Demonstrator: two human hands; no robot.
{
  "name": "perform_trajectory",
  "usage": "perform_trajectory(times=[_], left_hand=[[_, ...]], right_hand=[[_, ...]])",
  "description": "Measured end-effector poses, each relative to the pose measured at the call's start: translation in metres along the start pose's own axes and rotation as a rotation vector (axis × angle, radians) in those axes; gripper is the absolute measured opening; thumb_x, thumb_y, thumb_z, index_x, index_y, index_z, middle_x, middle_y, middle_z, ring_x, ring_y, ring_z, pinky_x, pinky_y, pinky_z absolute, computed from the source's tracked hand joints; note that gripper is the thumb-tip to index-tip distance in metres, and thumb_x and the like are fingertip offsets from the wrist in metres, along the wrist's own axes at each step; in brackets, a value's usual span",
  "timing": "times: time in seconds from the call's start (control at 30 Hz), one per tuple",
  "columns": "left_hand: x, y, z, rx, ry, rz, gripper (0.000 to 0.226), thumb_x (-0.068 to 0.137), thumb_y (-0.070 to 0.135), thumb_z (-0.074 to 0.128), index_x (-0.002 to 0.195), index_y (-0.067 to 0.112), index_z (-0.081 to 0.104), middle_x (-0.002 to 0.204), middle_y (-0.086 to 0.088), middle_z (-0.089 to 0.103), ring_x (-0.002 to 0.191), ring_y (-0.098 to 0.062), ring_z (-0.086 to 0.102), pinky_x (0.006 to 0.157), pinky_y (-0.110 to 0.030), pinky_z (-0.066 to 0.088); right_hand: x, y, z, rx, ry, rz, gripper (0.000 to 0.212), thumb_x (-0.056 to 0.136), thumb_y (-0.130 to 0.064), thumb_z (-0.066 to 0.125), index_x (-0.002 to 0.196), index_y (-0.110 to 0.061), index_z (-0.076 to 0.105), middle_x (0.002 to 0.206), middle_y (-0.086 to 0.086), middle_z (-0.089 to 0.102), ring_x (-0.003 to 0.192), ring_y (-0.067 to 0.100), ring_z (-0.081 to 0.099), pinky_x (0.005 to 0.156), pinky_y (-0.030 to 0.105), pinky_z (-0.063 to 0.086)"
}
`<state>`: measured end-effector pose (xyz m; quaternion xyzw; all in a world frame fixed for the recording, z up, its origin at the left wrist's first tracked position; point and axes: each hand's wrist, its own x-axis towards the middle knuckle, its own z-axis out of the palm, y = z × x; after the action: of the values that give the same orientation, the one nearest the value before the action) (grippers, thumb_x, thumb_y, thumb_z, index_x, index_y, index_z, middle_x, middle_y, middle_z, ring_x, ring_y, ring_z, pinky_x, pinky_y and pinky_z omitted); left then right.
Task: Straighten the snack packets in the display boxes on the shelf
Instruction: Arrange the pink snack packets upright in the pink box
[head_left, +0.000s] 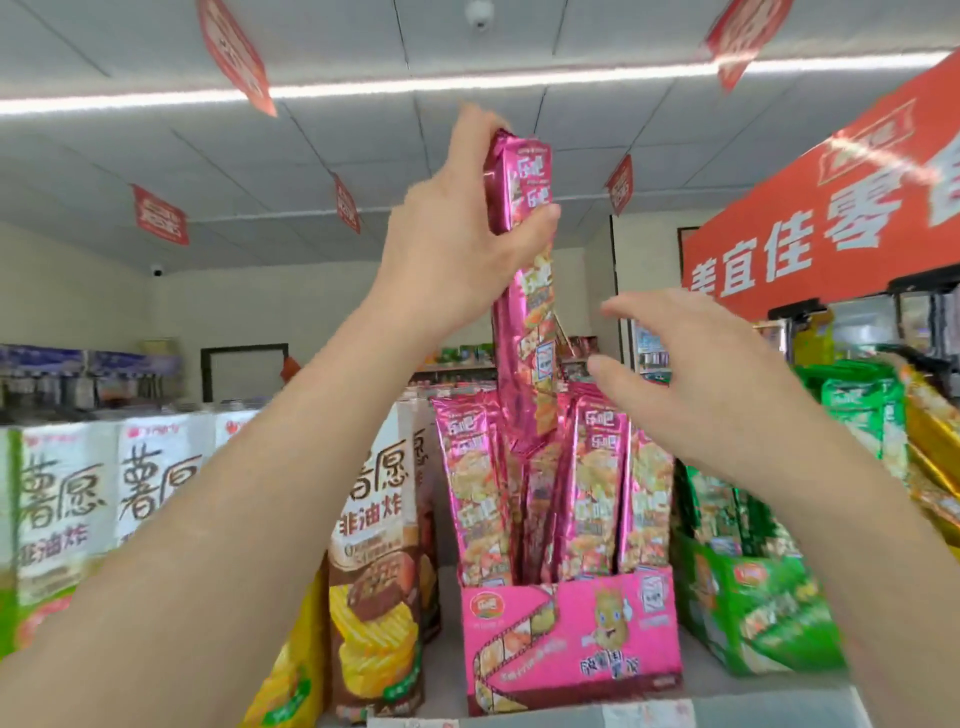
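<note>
— So, where is the long pink foil snack packet (524, 338) sitting?

— It is hanging nearly upright above the pink cardboard display box (571, 644). Its lower end is dipping among the other pink foil packets (597, 483), which are standing in that box.

— And what is holding it?

— The left hand (457, 244) is gripping it near the top, with fingers wrapping behind and the thumb pressing across the front.

— Is the right hand (691, 400) doing anything?

— It is hovering just beside the packet, above the standing ones, with fingers spread and loose, gripping nothing.

— What is sitting around the box?

— A green cardboard display box (748, 618) of green packets is standing just to its right. A brown and yellow crisp carton (374, 577) and tall white cartons (62, 499) are lining up to its left. Behind, a red banner with white characters (831, 208) is stretching along the wall.
</note>
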<state>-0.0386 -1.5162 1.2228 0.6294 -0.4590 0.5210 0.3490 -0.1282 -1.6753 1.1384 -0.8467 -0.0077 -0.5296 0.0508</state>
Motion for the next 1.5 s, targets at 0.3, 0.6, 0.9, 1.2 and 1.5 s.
perform_trajectory(times=[0.3, 0.6, 0.9, 1.2, 1.5], left_hand=[[0.021, -0.025, 0.033, 0.181, -0.205, 0.015, 0.051, 0.081, 0.047, 0.072, 0.11, 0.019, 0.04, 0.083, 0.006, 0.066, 0.075, -0.024, 0.062, 0.066, -0.033, 0.043], [0.004, -0.041, 0.078, 0.146, -0.698, -0.161, 0.04, 0.081, 0.033, 0.074, 0.088, 0.019, 0.037, 0.072, 0.0, 0.064, 0.054, -0.019, 0.07, 0.048, -0.026, 0.046], [-0.008, -0.05, 0.082, -0.311, -1.18, -0.675, 0.017, 0.097, 0.009, 0.05, 0.108, -0.002, 0.057, 0.099, -0.025, 0.067, 0.083, -0.035, 0.073, 0.076, -0.036, 0.061], [-0.006, -0.048, 0.085, -0.134, -1.272, -0.552, 0.043, 0.085, 0.004, 0.072, 0.123, -0.002, 0.053, 0.093, -0.015, 0.075, 0.078, -0.019, 0.075, 0.06, -0.019, 0.058], [0.013, -0.054, 0.094, 0.442, -1.195, -0.03, 0.044, 0.092, 0.009, 0.061, 0.135, 0.014, 0.054, 0.133, -0.001, 0.059, 0.123, -0.021, 0.054, 0.1, -0.033, 0.044]], right_hand=[[0.045, 0.006, 0.03, -0.177, -0.603, 0.054, 0.037, 0.089, -0.061, 0.045, 0.106, -0.032, 0.059, 0.106, -0.01, 0.065, 0.102, 0.019, 0.058, 0.096, 0.044, 0.038], [0.037, 0.016, 0.033, -0.061, -0.436, 0.048, 0.025, 0.083, -0.044, 0.055, 0.102, -0.028, 0.052, 0.097, -0.013, 0.062, 0.097, 0.016, 0.057, 0.096, 0.044, 0.04], [0.036, 0.016, 0.05, -0.215, -0.398, -0.02, 0.034, 0.086, -0.049, 0.043, 0.116, -0.034, 0.052, 0.085, -0.016, 0.058, 0.092, 0.017, 0.054, 0.088, 0.043, 0.032], [0.039, 0.02, 0.052, -0.242, -0.393, -0.114, 0.043, 0.089, -0.041, 0.044, 0.131, -0.039, 0.054, 0.112, -0.01, 0.065, 0.11, 0.015, 0.054, 0.085, 0.042, 0.025], [0.04, 0.018, 0.049, -0.303, -0.496, -0.127, 0.034, 0.089, -0.047, 0.046, 0.106, -0.026, 0.067, 0.12, -0.007, 0.056, 0.114, 0.017, 0.051, 0.089, 0.044, 0.031]])
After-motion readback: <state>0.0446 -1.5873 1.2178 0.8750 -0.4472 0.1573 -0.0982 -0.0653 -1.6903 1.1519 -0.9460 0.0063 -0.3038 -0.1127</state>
